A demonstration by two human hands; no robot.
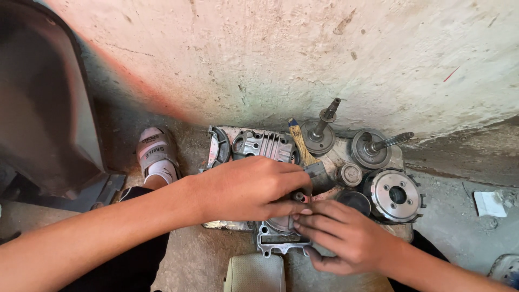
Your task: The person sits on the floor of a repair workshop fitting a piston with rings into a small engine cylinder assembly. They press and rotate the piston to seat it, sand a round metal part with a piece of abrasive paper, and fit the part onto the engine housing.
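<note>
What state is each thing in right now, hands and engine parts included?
left hand: curled shut on a small dark part
right hand: fingers pinching at the same part, resting on the square metal casing
paintbrush: lying across the tray, bristles toward the hands
two geared shafts: standing, stems tilted
clutch hub: lying flat, hole up
finned cover: lying on the tray

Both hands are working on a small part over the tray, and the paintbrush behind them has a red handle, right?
Not quite: the head view shows the paintbrush has a yellow handle, not red. Both the left hand and right hand do meet on a small part over the tray.
</note>
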